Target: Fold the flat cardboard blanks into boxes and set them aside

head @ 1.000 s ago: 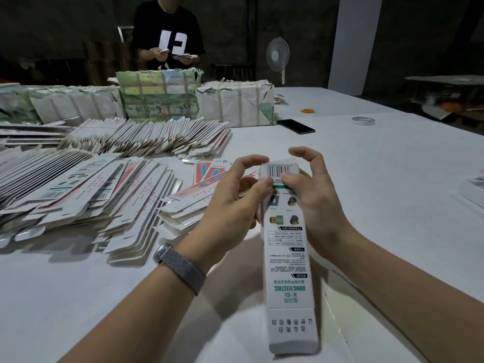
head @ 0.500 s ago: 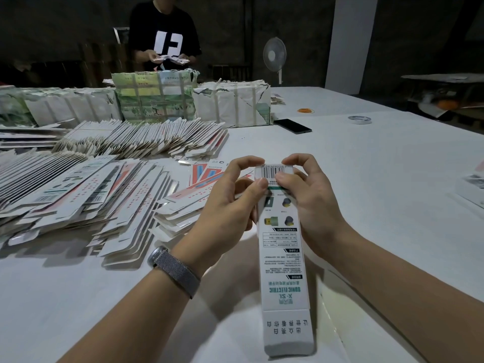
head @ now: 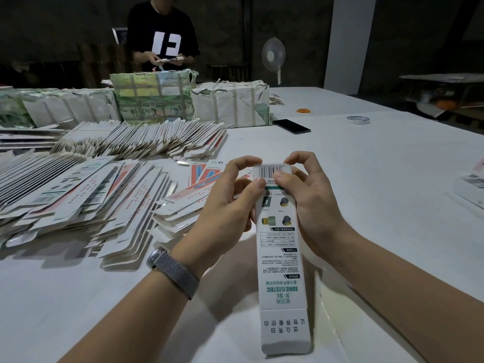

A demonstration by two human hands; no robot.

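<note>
Both hands are working the far end of a long printed toothbrush carton [head: 281, 247], held lengthwise above the near part of the white table [head: 379, 179]. Compared with a second ago, the barcoded end flap [head: 271, 171] is sitting lower and squarer over the carton mouth, with the fingers drawn in closer. The left hand [head: 227, 205] is pinching the flap's left edge; the right hand [head: 309, 200] is gripping its right side, thumb on the barcode. Judgement: far-end closure nearly complete; the near flap is lying unfolded. Flat blanks [head: 78, 195] are lying fanned at left.
</note>
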